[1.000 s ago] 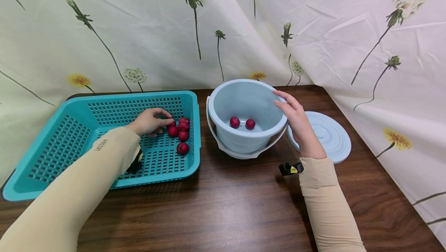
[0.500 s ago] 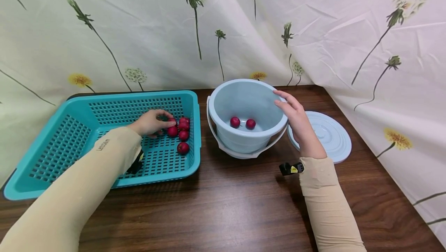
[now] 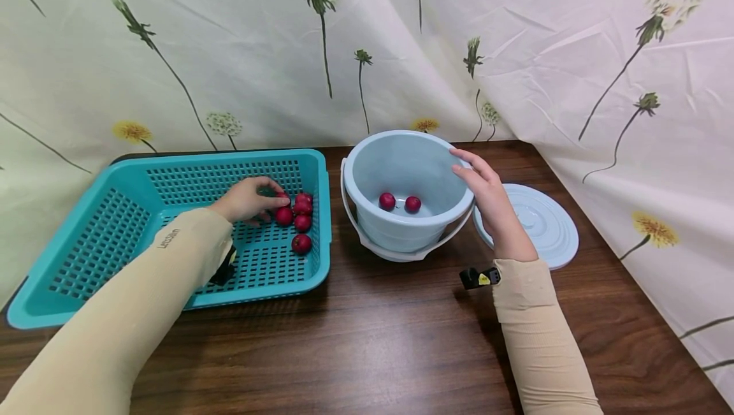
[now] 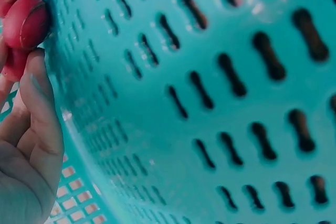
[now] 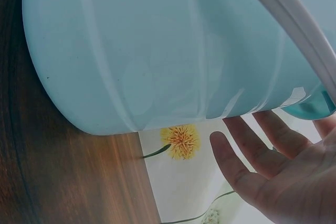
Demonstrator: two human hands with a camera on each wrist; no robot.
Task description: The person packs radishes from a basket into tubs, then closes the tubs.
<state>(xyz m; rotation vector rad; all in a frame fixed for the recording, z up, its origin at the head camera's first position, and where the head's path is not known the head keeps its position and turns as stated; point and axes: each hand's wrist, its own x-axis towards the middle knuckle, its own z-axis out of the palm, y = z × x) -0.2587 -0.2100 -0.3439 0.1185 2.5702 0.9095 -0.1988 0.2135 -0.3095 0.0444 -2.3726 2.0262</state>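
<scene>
While the right hand (image 3: 494,206) is steadying the pale blue bucket (image 3: 390,236), the left hand (image 3: 245,201) is pinching a red fruit (image 3: 281,196) inside the turquoise basket (image 3: 322,230) on the left. That fruit is sitting at the left edge of a small cluster near the basket's right end, with one loose fruit (image 3: 301,244) lying on the near side. Two more fruits (image 3: 387,201) are resting on the bucket's floor, so the step in hand appears to be picking, with the transfer only partly done.

On the right rim, the right hand's upper digits are lying over the edge, while its other fingers are showing outside the wall in the right wrist view. Both hands are working well apart.

The next move is probably calling for a clean lift that is freeing the pinched fruit from its neighbours, then clearing the basket's right wall and crossing rightward to the bucket's uncovered mouth. The lid (image 3: 550,230) is lying on the counter (image 3: 373,338), just right of the bucket.
</scene>
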